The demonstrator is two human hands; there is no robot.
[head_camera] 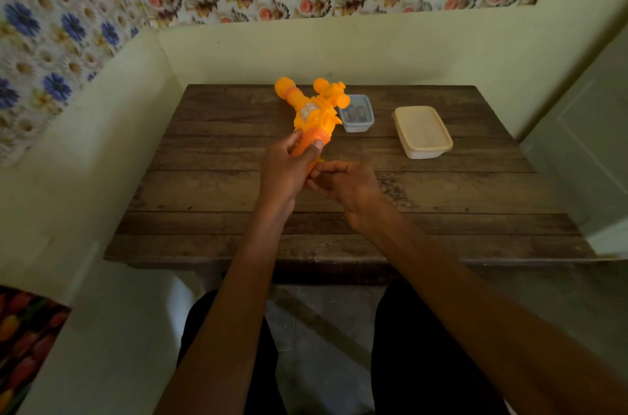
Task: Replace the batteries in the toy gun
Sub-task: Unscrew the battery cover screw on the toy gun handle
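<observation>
Holding orange-and-yellow plastic toy gun (316, 108) by its handle above dark wooden plank table (441, 197), barrel toward 12 o'clock.
Gripping handle with left hand (285, 170), fingers wrapped round it; long axis 6-to-12, butt end at 6 o'clock meeting right hand (350, 187), fingers curled there, cannot tell if pinching a cover. Small blue plastic tub (368, 115), apparently batteries inside, just beside gun at 2 o'clock; cream lidded plastic box (423, 131) beyond at 3.
</observation>
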